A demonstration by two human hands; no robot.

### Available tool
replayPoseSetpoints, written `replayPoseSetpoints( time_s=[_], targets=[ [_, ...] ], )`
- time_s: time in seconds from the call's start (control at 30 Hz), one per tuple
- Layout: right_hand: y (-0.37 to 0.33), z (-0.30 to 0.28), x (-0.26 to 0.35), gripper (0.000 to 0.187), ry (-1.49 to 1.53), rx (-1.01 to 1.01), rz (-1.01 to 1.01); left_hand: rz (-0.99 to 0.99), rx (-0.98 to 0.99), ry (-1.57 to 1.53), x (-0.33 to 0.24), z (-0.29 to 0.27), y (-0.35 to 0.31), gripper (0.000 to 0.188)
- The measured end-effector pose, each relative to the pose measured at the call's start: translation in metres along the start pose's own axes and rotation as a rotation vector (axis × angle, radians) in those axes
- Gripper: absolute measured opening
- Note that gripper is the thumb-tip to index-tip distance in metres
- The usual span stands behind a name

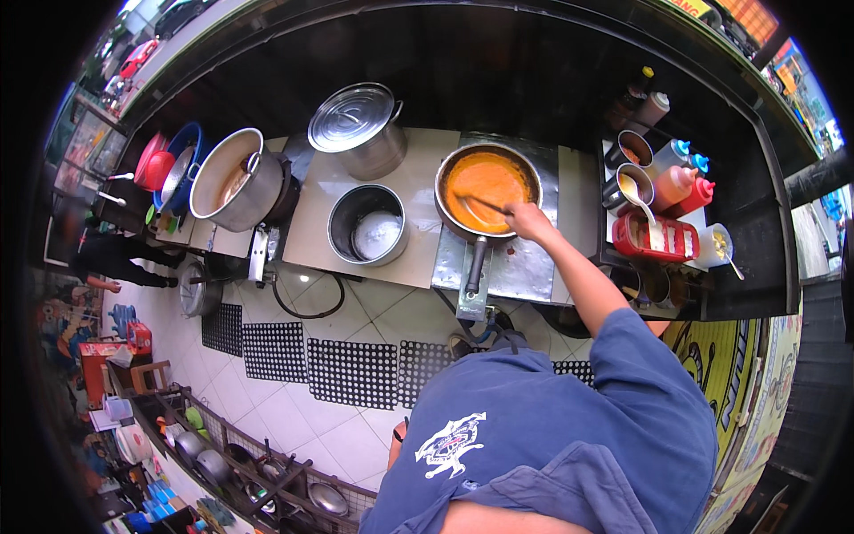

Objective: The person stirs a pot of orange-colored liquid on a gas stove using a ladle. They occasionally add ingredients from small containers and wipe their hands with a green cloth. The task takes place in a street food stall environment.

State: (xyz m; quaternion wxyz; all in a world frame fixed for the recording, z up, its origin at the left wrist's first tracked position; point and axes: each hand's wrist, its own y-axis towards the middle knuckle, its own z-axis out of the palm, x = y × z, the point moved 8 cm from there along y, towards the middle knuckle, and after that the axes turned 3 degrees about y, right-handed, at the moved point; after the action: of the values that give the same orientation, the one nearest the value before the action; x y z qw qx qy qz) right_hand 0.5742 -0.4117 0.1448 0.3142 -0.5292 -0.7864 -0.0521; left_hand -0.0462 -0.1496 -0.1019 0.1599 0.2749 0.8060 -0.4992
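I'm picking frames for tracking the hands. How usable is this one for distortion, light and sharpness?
Head view: strong fisheye, so the counter edge bows and a black rim cuts the corners; even daylight, mild glare on the pot lid; right hand at the pan is sharp; the left hand is out of view.

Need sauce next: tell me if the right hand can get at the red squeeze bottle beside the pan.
Probably yes. The right hand holds a utensil in the orange-filled frying pan; the red squeeze bottle stands upright to its right, nothing between.

Counts on my desk

I count one frying pan point(487, 189) of orange sauce at twelve o'clock, three steel pots point(358, 129) toward eleven, four squeeze bottles point(673, 185) at two.
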Motion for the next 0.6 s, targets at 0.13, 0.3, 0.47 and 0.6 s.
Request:
replayPoseSetpoints(
  time_s=[0.13, 0.3, 0.47, 0.6],
  targets=[
    [0.022, -0.002, -0.016, 0.031, -0.042, -0.205, 0.168, -0.200, -0.061, -0.409, -0.011, -0.020, -0.012, 0.018],
    [-0.020, 0.002, -0.040, 0.031, -0.109, -0.080, 0.150, -0.146, -0.123, -0.426, -0.060, -0.048, -0.012, 0.024],
    [-0.054, 0.034, 0.009, 0.030, 0.037, 0.048, -0.046, -0.068, -0.148, -0.226, 0.068, 0.003, 0.013, 0.036],
    [-0.050, 0.007, -0.017, 0.029, -0.174, -0.062, 0.132, 0.057, -0.021, 0.073, 0.040, 0.004, 0.018, 0.035]
  ],
)
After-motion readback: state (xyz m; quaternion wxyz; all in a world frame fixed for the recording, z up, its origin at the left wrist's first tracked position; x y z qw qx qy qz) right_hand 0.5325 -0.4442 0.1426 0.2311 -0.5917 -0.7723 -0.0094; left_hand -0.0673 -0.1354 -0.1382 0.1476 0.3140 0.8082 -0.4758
